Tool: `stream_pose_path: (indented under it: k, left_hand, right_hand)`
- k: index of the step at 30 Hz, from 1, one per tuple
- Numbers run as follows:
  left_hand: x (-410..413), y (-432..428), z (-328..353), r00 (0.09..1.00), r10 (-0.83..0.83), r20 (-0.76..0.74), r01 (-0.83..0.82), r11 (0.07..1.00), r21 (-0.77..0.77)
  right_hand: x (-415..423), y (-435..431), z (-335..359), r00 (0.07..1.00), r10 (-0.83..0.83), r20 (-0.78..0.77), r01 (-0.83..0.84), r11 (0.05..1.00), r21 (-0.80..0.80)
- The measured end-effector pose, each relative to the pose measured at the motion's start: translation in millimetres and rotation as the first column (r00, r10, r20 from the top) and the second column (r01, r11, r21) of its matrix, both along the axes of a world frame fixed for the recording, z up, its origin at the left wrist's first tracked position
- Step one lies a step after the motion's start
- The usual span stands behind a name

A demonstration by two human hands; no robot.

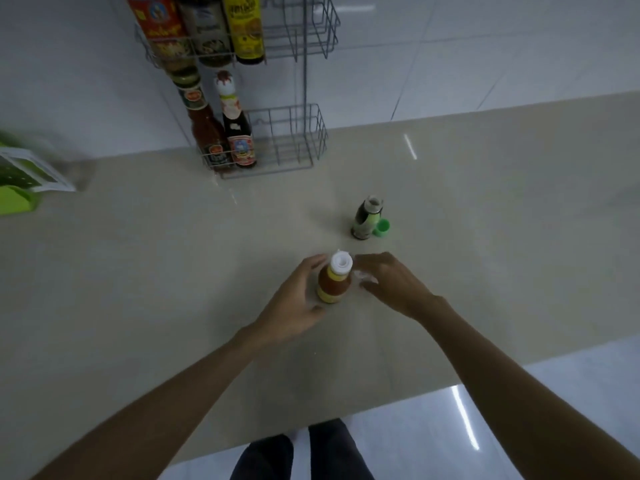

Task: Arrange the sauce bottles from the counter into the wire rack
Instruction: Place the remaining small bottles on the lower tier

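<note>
A small bottle of orange-red sauce (333, 279) with a white cap and a yellow label stands on the beige counter (173, 271). My left hand (294, 301) is wrapped around its left side, thumb at the base. My right hand (389, 282) is just to its right, with fingertips near the cap and something small, pale and blurred between them. A dark bottle (366, 218) stands farther back with a loose green cap (382, 227) beside it. The wire rack (304, 133) stands against the wall. Its lower tier holds two bottles (225, 133) on the left, its upper tier three (207, 26).
A green object with a white printed sheet (20, 174) lies at the counter's left edge. The right halves of both rack tiers hold nothing. The counter's front edge runs diagonally at the lower right, with the shiny floor (450, 427) and my legs below.
</note>
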State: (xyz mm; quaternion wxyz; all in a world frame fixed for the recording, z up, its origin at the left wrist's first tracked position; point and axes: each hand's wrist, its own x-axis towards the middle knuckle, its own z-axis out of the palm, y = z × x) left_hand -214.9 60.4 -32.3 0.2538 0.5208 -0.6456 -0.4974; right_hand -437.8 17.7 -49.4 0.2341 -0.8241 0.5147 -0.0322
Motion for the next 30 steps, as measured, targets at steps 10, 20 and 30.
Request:
stream_pose_path:
  k: [10,20,30]
  left_hand:
    - [-43,-1,10,0.945,0.327,0.013,-0.327,0.945,0.01]
    - [-25,2,56,0.972,0.173,-0.161,-0.116,0.943,0.313]
    - [-7,12,96,0.889,-0.073,-0.453,0.268,0.884,0.384]
  right_hand:
    - [36,10,46,0.32,-0.594,0.738,0.573,0.742,0.348]
    - [49,8,120,0.325,-0.398,0.858,0.139,0.918,0.372]
    - [26,-5,164,0.482,-0.307,0.821,-0.236,0.856,0.459]
